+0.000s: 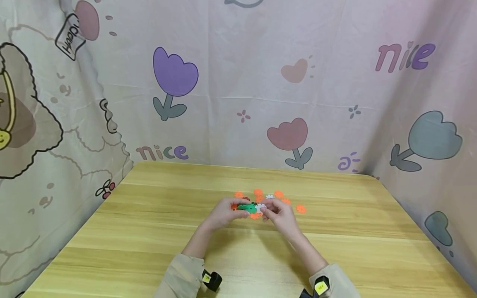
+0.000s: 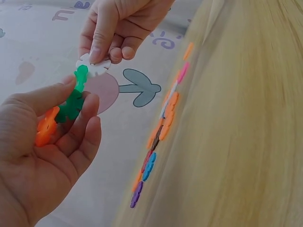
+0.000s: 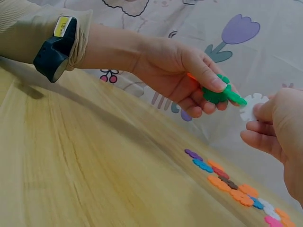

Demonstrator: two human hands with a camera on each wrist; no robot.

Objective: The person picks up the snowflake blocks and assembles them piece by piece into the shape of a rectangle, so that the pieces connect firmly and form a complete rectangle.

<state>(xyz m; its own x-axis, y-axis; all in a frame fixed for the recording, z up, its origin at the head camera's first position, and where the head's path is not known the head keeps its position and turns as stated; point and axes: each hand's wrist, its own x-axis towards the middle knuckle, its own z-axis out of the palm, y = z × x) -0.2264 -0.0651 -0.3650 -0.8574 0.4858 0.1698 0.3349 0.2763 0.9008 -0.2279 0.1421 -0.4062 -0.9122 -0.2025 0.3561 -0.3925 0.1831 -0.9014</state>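
Observation:
My left hand holds a small joined piece of interlocking plastic snowflake discs. Two green discs and an orange disc show in it, the orange one lying against the palm side. Between thumb and fingers of my right hand is a white snowflake disc. The white disc's edge meets the outer green disc in the left wrist view. Whether their slots are engaged I cannot tell. Both hands are raised above the table, close together.
Loose snowflake discs lie on the wooden table behind and below the hands: several orange discs, a purple disc, a blue disc, a pink disc and others. A printed curtain hangs behind the table.

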